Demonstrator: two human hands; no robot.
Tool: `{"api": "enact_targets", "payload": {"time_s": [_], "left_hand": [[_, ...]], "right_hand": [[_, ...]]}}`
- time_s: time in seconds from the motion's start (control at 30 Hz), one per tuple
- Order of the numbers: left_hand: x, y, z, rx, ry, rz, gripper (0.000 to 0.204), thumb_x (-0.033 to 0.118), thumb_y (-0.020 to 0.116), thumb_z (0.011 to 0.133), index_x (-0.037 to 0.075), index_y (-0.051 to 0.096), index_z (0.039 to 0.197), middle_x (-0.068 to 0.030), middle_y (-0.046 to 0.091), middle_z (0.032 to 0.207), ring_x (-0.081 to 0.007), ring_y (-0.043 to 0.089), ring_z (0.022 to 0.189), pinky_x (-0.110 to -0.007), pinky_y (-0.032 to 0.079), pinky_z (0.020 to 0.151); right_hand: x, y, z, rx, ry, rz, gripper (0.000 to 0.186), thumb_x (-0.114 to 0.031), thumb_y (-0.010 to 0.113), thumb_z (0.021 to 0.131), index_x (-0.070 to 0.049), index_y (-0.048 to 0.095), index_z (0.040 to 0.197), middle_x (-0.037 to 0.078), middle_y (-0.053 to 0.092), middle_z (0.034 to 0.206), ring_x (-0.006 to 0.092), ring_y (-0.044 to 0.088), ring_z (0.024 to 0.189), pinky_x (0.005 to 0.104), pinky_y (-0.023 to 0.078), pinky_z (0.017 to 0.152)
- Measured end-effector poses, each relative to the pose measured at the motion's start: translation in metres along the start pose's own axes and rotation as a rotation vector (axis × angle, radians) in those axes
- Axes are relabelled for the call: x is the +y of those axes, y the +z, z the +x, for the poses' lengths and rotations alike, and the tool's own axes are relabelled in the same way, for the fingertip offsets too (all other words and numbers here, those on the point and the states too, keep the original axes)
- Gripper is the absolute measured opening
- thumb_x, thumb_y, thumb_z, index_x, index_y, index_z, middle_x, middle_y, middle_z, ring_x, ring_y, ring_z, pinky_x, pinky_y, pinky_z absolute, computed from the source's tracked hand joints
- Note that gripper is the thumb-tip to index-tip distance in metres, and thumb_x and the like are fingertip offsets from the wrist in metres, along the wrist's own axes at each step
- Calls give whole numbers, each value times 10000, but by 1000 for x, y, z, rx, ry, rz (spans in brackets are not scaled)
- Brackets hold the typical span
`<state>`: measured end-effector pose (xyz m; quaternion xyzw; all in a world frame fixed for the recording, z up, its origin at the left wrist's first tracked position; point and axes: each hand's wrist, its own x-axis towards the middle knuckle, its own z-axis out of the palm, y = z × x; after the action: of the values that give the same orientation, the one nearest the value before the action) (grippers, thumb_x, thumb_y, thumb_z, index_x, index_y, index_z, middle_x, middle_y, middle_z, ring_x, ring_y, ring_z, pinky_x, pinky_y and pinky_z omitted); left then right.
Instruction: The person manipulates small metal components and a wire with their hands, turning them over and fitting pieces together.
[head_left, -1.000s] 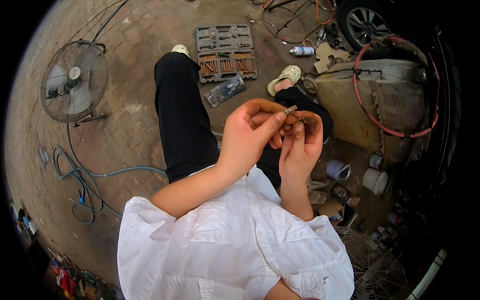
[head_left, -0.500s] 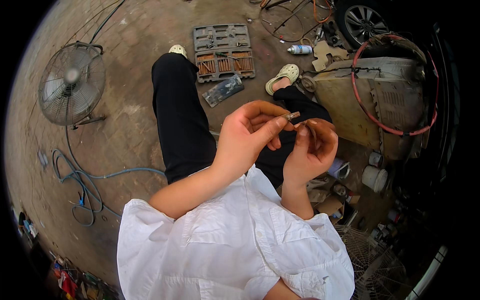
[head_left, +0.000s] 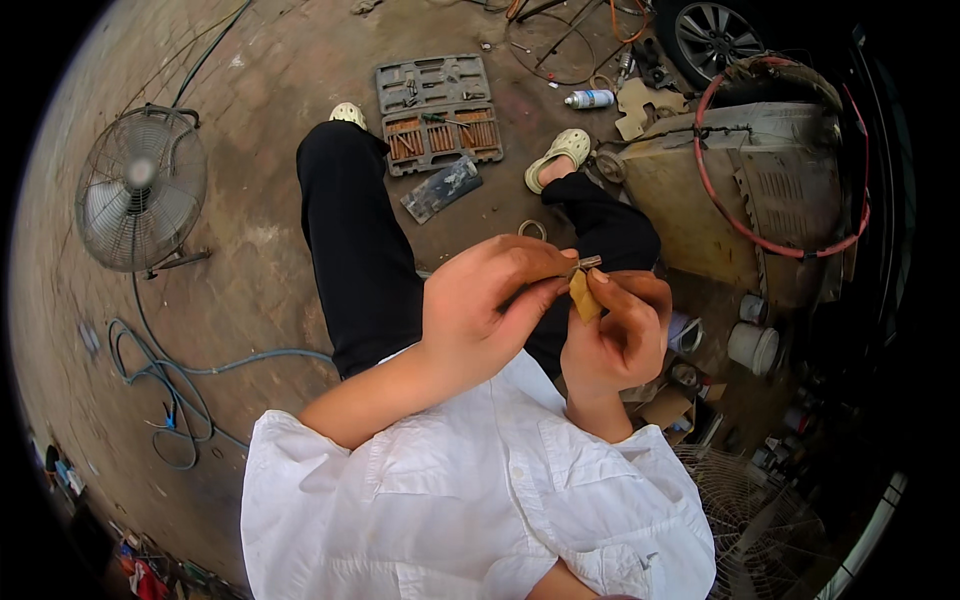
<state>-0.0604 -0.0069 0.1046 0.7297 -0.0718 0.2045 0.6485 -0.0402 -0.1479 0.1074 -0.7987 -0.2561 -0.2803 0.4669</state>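
Observation:
A small cylindrical metal piece (head_left: pixel 590 262) is pinched in the fingertips of my left hand (head_left: pixel 480 305), above my lap. My right hand (head_left: pixel 620 335), closed, grips a small folded yellow-tan strip (head_left: pixel 585 298), like abrasive paper, pressed up beneath the metal piece. The fingertips of both hands meet there. On the concrete between my feet lie an open grey case (head_left: pixel 440 78) holding rows of rusty bits, and a dark, scuffed flat piece (head_left: pixel 440 188). A metal ring (head_left: pixel 532 226) lies beyond my hands.
A floor fan (head_left: pixel 135 220) stands left, above a coiled blue hose (head_left: pixel 180 410). At right are a grimy metal box (head_left: pixel 680 190) with a red hose loop (head_left: pixel 840 245), a spray can (head_left: pixel 588 98), a white bucket (head_left: pixel 750 348), a car wheel (head_left: pixel 705 40) and a second fan (head_left: pixel 750 500).
My hands have shifted slightly down and come back together. The yellow strip now shows in my right hand against the metal piece. The view has shifted a little.

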Motion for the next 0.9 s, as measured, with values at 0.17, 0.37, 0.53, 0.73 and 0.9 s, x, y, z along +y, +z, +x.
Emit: {"api": "enact_targets", "payload": {"time_s": [0.17,0.37,0.53,0.73,0.9], "left_hand": [[-3,6,-5,10,77,133,192,-2,694,713,32,650,896,-105,668,912,-259,649,757,-311,521,648],[7,6,-9,129,-303,-431,144,-55,637,810,-63,627,954,-127,663,945,-168,656,824,-265,550,721],[9,-3,-3,76,-380,-726,182,-42,619,852,-77,593,1028,-139,646,962,-172,652,838,-270,548,752],[8,1,-4,84,-364,-698,216,-48,630,840,-71,595,1052,-123,642,1011,-166,641,935,-268,520,837],[13,1,-5,104,-427,-602,200,-42,643,816,-70,584,1005,-146,639,1011,-195,645,925,-280,515,833]], "right_hand": [[-5,-3,3,-24,-12,-7,317,72,777,647,-43,657,917,60,603,831,168,579,658,259,453,561],[-4,-3,0,-51,33,6,286,87,750,658,-31,657,900,62,606,829,182,584,683,262,457,572],[-4,-1,-8,56,38,94,302,74,749,632,-51,661,892,63,600,831,189,590,705,264,481,595],[-1,-3,5,-37,-144,5,391,18,779,594,-87,669,954,32,594,907,194,587,800,270,512,647],[0,0,1,31,-182,-35,392,-12,785,601,-93,679,970,24,590,932,202,580,815,272,512,654]]}}
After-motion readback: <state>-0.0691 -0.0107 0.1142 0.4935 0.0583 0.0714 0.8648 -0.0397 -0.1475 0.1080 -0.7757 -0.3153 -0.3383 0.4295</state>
